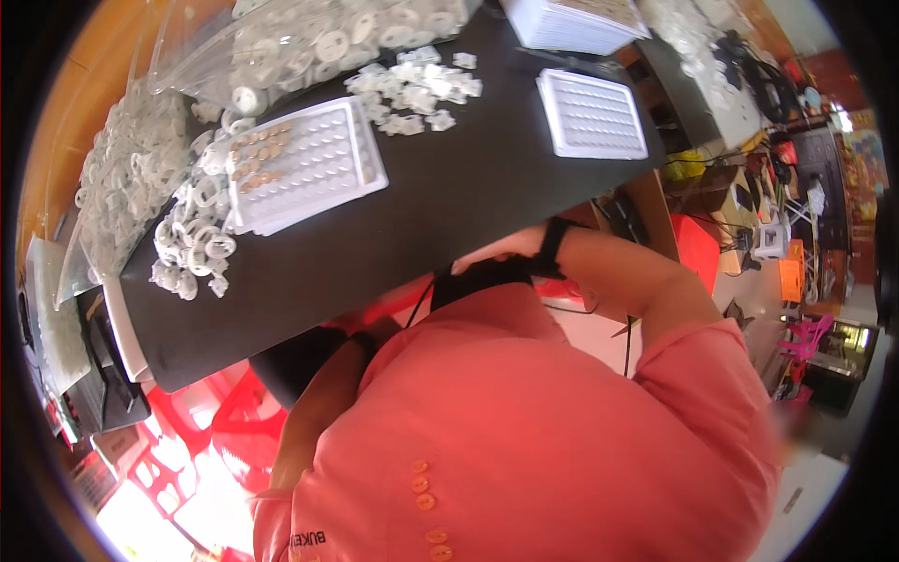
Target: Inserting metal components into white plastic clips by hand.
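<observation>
My right hand [506,249] is drawn in against my chest at the near edge of the black table [449,197], with a black band on its wrist. Its fingers rest on a black strap-like thing [479,277] with a thin black cord hanging from it; the grip is partly hidden by my pink shirt. My left forearm [314,403] rises from below, and its hand is hidden behind the shirt fold near a dark round shape [286,361]. On the table lies a white compartment tray [314,169] with brown pieces in its left rows.
A second white tray [592,114] lies to the right and a stack of trays [571,23] beyond it. White plastic rings [192,245], small white parts [412,89] and clear bags of parts [309,37] crowd the left and far side. Red stools [234,412] stand below.
</observation>
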### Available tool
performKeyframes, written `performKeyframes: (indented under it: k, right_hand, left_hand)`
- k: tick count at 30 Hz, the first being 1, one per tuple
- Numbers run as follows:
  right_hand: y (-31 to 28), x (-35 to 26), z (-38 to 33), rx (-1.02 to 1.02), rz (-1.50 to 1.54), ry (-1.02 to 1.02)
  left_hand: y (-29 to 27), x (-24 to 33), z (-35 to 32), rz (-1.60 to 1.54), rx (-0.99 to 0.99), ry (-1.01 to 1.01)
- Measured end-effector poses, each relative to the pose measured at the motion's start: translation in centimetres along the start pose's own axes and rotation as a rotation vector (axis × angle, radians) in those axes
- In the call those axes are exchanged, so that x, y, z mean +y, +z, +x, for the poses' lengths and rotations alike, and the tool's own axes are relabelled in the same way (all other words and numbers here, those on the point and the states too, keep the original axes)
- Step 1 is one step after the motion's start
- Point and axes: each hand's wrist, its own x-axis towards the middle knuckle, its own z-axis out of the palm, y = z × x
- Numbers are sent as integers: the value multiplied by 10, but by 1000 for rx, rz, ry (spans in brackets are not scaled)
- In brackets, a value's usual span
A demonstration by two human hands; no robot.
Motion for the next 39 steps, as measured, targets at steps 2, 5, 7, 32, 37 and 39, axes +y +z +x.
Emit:
performKeyframes:
  k: [2, 5, 7, 32, 37, 39]
  right_hand:
    - [4, 7, 31, -153, -468, -64]
    - [45, -5, 49, -152, -966, 8]
    - [59, -1, 36, -48, -1093, -207]
    - [97, -149, -48, 526, -302, -1077]
    - [87, -175, -16, 793, -545, -1313]
    - [89, -180, -9, 800, -649, -1258]
  left_hand:
    - [-18, 2, -7, 82, 66, -11]
    - [-24, 15, -49, 143, 111, -42]
    - [-41, 32, -79, 189, 217, -85]
    - [-151, 98, -250, -2181, 672, 1260]
    - [-168, 97, -243, -2214, 598, 1341]
    - [-171, 98, -242, -2218, 618, 1345]
